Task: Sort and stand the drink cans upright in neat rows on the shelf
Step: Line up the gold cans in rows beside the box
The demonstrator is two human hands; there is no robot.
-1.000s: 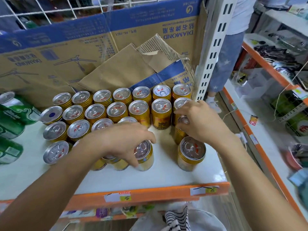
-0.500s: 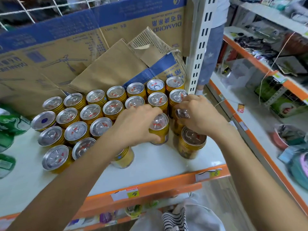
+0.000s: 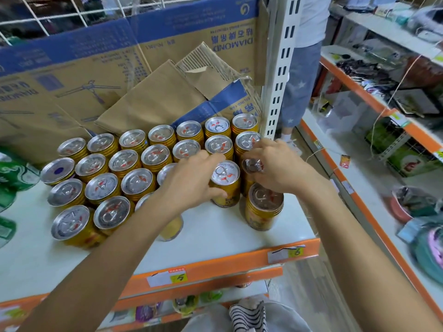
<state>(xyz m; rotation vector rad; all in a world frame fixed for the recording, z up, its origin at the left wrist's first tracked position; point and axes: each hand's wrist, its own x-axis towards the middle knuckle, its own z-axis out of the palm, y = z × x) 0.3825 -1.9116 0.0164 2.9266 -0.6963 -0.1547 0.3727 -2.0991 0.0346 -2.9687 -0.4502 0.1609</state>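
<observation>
green cans (image 3: pixel 13 174) cut off left | front can (image 3: pixel 173 229) half hidden

A: White shelf (image 3: pixel 227 238), orange lip (image 3: pixel 215 265) up front, two price tags (image 3: pixel 178 276) stuck on.
B: Yep, loaded with gold cans (image 3: pixel 136 182), upright, tight rows toward the back.
A: Behind those?
B: Cardboard boxes (image 3: pixel 72 75) along the back. Green packs (image 3: pixel 14 171) lying far left.

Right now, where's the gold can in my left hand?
Head view, right of centre: the gold can stands on the shelf in the left hand, beside a second can held by the right hand.
</observation>
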